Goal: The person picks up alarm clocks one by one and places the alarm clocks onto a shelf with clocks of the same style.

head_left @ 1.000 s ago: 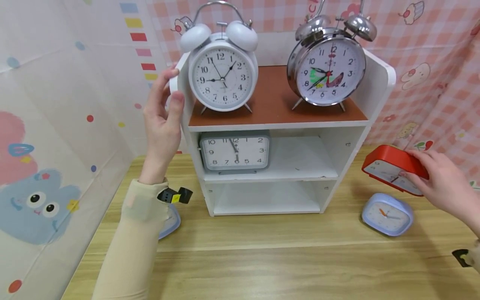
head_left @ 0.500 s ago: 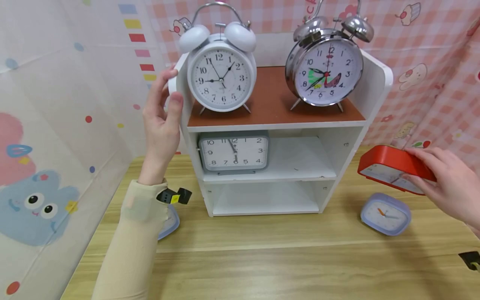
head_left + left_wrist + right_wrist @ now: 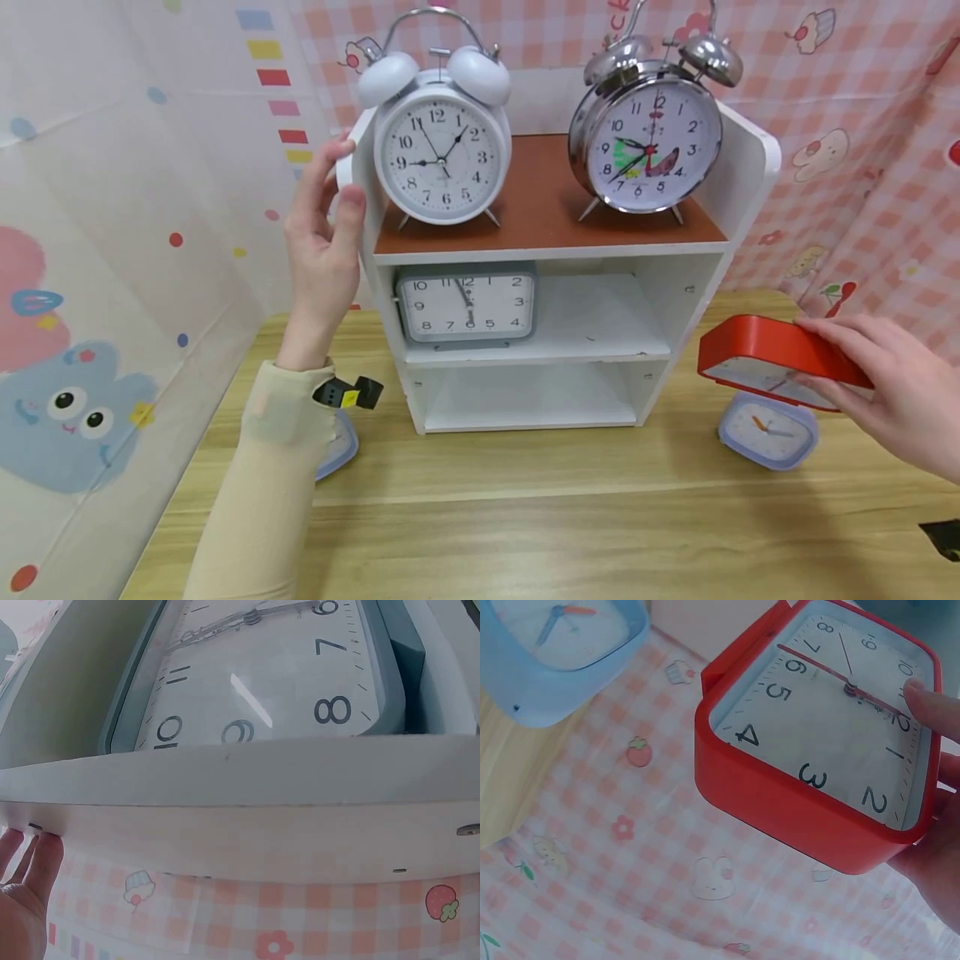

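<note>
My right hand (image 3: 892, 383) grips a red rectangular alarm clock (image 3: 772, 354) above the table, right of the white shelf (image 3: 547, 247). Its white face tips downward in the head view; in the right wrist view the thumb lies on the face (image 3: 817, 720). My left hand (image 3: 322, 225) touches the shelf's left side panel with its fingertips, the thumb by the panel's front edge. On the top board stand a white twin-bell alarm clock (image 3: 444, 158) and a silver twin-bell alarm clock (image 3: 648, 146). A grey rectangular clock (image 3: 468, 304) sits at left on the middle board.
A small lilac clock (image 3: 768, 429) stands on the wooden table (image 3: 525, 533), partly behind the red one in the head view. Another lilac clock (image 3: 341, 446) is mostly hidden by my left sleeve (image 3: 262, 483). Patterned curtains (image 3: 840, 100) close off the back and sides.
The red clock has moved a little left and down with my right hand, and its face tips further downward. My left hand stays at the shelf's side panel.
</note>
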The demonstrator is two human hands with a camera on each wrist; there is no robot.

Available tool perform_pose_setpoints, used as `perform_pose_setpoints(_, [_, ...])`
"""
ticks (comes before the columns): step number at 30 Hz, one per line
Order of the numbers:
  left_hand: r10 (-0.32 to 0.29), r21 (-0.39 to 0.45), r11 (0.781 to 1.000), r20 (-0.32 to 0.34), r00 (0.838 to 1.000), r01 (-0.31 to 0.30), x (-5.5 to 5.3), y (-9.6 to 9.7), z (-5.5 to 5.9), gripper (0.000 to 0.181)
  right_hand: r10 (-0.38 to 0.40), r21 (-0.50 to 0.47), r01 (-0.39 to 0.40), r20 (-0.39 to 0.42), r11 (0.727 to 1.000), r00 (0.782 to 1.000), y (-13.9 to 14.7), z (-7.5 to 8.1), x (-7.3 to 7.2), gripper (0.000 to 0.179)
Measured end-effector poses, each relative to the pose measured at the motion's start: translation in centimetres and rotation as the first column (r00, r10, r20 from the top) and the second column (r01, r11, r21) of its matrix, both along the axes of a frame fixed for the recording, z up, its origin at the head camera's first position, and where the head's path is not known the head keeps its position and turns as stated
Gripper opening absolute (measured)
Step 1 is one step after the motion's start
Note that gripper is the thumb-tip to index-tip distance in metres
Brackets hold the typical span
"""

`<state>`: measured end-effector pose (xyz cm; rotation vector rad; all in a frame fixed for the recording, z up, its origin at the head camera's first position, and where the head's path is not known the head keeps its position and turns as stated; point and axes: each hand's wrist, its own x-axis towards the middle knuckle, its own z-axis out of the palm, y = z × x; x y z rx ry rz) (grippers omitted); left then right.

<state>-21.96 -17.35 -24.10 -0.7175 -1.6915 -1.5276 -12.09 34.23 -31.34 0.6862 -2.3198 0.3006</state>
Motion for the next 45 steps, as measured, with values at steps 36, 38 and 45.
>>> perform_pose_setpoints(36, [0.02,-0.015,1.0,0.002,1.0,-0.02,0.0,-0.1,0.0,0.071,0.221,0.142,-0.223,0.026,0.964,0.975,-8.1,1.5,2.7,0.072])
perform_pose_setpoints(38, [0.019,-0.012,1.0,0.001,1.0,-0.019,0.0,-0.1,0.0,0.071,0.236,0.135,-0.236,0.02,0.962,0.972,-8.6,1.6,2.6,0.071])
perform_pose_setpoints(45, [0.02,-0.013,1.0,0.003,1.0,-0.02,0.0,-0.1,-0.1,0.071,0.296,0.119,-0.294,-0.004,0.948,0.955,-10.2,2.0,2.2,0.064])
